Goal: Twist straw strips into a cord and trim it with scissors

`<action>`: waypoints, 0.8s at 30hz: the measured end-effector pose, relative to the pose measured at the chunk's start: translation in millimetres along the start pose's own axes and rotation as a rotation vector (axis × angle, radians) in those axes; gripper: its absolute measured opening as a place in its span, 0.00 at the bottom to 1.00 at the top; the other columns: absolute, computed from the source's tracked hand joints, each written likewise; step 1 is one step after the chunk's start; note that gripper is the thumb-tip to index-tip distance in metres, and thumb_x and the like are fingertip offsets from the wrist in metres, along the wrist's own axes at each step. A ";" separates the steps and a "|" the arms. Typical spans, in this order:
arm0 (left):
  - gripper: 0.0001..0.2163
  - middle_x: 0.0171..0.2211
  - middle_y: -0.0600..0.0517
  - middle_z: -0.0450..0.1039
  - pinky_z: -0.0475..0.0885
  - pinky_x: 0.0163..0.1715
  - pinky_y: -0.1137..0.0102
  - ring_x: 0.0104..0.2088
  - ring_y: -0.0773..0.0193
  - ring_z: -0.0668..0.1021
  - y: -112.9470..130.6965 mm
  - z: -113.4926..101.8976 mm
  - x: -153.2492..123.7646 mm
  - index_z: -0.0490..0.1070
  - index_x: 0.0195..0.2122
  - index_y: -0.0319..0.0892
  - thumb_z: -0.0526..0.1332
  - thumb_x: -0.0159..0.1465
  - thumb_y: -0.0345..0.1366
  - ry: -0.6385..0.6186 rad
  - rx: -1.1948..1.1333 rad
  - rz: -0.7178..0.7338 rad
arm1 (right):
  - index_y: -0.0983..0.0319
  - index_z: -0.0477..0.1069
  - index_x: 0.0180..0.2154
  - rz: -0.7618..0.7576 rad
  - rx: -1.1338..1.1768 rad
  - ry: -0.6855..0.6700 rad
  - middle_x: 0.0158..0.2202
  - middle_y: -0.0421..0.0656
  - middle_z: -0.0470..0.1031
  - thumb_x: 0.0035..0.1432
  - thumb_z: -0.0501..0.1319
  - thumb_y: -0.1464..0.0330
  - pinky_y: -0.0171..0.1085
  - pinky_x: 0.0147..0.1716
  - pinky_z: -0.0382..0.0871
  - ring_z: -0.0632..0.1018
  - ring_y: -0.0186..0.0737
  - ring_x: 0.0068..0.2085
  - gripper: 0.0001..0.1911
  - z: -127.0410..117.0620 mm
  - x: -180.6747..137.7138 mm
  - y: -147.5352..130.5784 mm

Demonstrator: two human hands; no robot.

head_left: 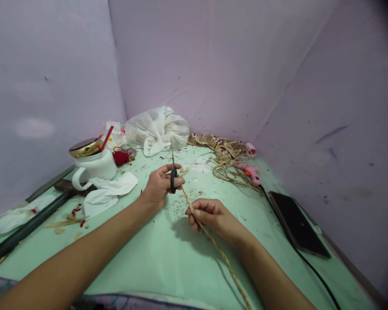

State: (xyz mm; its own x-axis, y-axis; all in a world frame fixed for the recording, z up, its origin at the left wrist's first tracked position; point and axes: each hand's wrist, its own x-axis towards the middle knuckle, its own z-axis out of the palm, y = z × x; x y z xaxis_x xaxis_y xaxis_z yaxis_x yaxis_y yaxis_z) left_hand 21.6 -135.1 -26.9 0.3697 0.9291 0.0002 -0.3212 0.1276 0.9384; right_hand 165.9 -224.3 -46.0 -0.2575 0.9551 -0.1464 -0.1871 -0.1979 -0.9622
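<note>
Scissors (173,175) with black handles are in my left hand (160,183), blades pointing up and away from me. The fingers of that hand are closed around the handles, close to the upper end of a braided straw cord (220,247). My right hand (210,215) pinches the cord between thumb and fingers a little lower down. From there the cord runs down over the table toward the bottom edge of the view. Whether the left fingers also grip the cord's tip is hard to make out.
White mug (97,165) with a gold-rimmed lid, hammer (29,228) and white cloth (108,196) lie left. A plastic bag (160,129) sits at the back. Straw pieces (228,150), a pink glue gun (250,172) with black cable and a phone (299,224) are right.
</note>
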 end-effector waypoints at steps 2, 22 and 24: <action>0.21 0.20 0.57 0.67 0.64 0.20 0.77 0.19 0.73 0.70 4.3 0.9 -2.0 0.66 0.37 0.37 0.66 0.39 0.29 0.061 0.114 0.113 | 0.66 0.72 0.30 -0.011 0.024 0.018 0.23 0.41 0.72 0.44 0.65 0.62 0.31 0.26 0.65 0.71 0.29 0.22 0.13 0.9 0.6 -1.3; 0.19 0.32 0.53 0.72 0.65 0.32 0.70 0.32 0.63 0.73 -1.9 -16.5 -17.4 0.65 0.45 0.45 0.55 0.50 0.33 -0.264 1.441 0.581 | 0.67 0.71 0.25 -0.067 0.060 0.582 0.16 0.37 0.66 0.35 0.66 0.68 0.27 0.12 0.46 0.60 0.25 0.16 0.11 -14.2 9.2 -8.4; 0.21 0.34 0.51 0.72 0.65 0.32 0.68 0.34 0.60 0.74 -1.5 -18.5 -18.3 0.64 0.48 0.44 0.54 0.50 0.34 -0.334 1.568 0.618 | 0.67 0.72 0.25 -0.059 0.071 0.530 0.17 0.37 0.65 0.35 0.65 0.68 0.27 0.12 0.44 0.59 0.25 0.16 0.10 -15.4 8.1 -9.3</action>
State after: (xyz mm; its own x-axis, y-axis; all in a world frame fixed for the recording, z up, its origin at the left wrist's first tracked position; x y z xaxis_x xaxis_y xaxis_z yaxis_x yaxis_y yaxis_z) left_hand -0.8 -145.9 -34.7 0.7455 0.5733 0.3399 0.5437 -0.8181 0.1873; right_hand 180.1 -211.3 -41.8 0.2656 0.9418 -0.2059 -0.2549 -0.1374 -0.9572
